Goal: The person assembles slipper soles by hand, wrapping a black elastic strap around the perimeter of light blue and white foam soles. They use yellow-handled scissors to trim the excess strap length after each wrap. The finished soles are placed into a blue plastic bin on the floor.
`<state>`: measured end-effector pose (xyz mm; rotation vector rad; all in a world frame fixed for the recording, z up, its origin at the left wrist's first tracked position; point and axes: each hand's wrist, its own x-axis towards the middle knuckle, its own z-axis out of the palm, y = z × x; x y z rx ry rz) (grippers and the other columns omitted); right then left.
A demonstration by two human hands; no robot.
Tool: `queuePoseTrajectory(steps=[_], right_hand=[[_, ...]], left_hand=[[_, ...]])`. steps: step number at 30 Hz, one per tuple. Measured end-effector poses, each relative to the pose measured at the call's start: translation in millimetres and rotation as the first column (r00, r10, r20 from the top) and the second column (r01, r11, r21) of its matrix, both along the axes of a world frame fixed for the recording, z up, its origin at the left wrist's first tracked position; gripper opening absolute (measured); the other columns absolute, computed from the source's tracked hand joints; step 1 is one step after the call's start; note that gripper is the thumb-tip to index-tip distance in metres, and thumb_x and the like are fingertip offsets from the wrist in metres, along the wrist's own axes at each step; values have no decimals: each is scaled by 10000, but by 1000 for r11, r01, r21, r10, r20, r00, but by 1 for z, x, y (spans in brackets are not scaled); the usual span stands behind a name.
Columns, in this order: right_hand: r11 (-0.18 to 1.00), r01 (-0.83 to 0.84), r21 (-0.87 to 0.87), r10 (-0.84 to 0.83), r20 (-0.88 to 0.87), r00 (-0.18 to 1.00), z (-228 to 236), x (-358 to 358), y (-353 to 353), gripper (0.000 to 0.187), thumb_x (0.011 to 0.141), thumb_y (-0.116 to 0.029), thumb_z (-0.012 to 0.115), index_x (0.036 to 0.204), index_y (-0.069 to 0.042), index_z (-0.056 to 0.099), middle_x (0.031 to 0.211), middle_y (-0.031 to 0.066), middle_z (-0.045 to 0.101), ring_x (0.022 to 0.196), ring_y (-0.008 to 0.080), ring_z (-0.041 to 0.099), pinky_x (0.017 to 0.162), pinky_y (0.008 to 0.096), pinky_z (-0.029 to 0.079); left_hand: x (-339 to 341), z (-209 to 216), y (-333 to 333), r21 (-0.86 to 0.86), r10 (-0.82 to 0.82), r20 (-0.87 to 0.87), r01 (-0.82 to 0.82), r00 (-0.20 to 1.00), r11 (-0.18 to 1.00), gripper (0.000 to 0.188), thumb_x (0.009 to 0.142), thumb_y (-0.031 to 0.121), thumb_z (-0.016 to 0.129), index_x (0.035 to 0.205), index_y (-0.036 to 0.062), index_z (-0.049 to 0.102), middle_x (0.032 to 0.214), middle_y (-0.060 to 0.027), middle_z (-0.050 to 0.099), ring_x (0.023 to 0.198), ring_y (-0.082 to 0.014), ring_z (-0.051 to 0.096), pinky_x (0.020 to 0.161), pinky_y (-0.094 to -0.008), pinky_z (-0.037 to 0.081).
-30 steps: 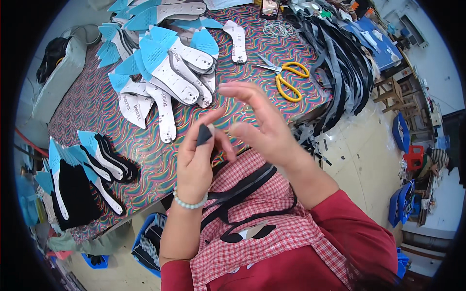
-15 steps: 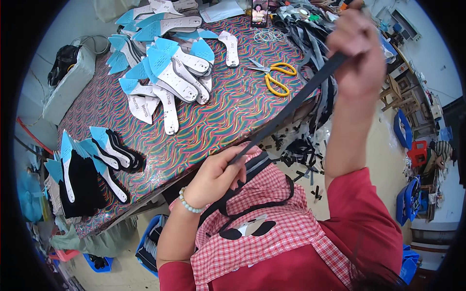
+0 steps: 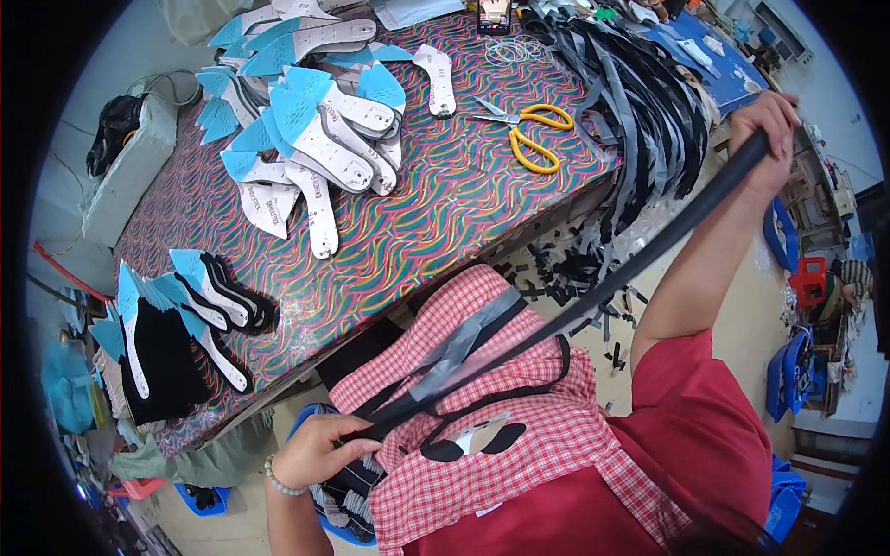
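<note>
A long black strip [image 3: 612, 283] stretches diagonally across my lap, from lower left to upper right. My left hand [image 3: 320, 448] pinches its lower end beside the apron. At its upper end, my right hand [image 3: 766, 139] is closed around the strip, out past the table's right edge. More grey and black strip [image 3: 454, 345] lies over the checked apron [image 3: 464, 296] on my lap. Yellow-handled scissors [image 3: 532, 135] rest with parted blades on the patterned table [image 3: 408, 232]. A thick bundle of black and grey strips [image 3: 640, 111] hangs over the table's right corner.
Blue and white shoe-sole-like pieces [image 3: 338, 125] are heaped on the table, with black-edged stacks [image 3: 167, 343] at its left corner. A phone [image 3: 494, 17] and a coil of thin bands [image 3: 517, 50] lie at the back. Black scraps [image 3: 575, 269] litter the floor; a blue basket [image 3: 345, 524] stands below.
My left hand has moved down and left, and my right hand outward to the right and down. The black strip now spans a longer distance between them.
</note>
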<state>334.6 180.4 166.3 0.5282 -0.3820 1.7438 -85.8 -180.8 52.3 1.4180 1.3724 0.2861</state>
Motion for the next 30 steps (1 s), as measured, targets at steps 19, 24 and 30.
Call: queuePoseTrajectory(steps=[19, 24, 30], right_hand=[[704, 227, 673, -689, 725, -11, -225, -331, 11, 256, 943, -197, 504, 1131, -26, 536, 868, 105, 696, 800, 272, 676, 697, 339, 500], [662, 179, 728, -735, 677, -34, -224, -333, 11, 263, 965, -215, 481, 1130, -20, 542, 865, 122, 694, 772, 250, 674, 676, 326, 505], [972, -231, -50, 189, 753, 630, -146, -250, -42, 230, 976, -183, 473, 1129, -16, 509, 879, 154, 669, 553, 136, 624, 457, 240, 485]], left_hand=[[-54, -94, 278, 338, 637, 612, -883, 469, 326, 730, 823, 76, 629, 1435, -9, 240, 1386, -175, 405, 811, -93, 544, 698, -224, 446], [-60, -10, 186, 289, 314, 846, -866, 430, 407, 622, 868, 105, 498, 1424, -34, 254, 1456, -226, 311, 1380, -356, 263, 1126, -451, 249], [20, -77, 72, 587, 426, -461, -93, 779, 804, 580, 770, 98, 667, 1323, 129, 492, 1453, -241, 318, 1372, -440, 230, 1089, -600, 127]])
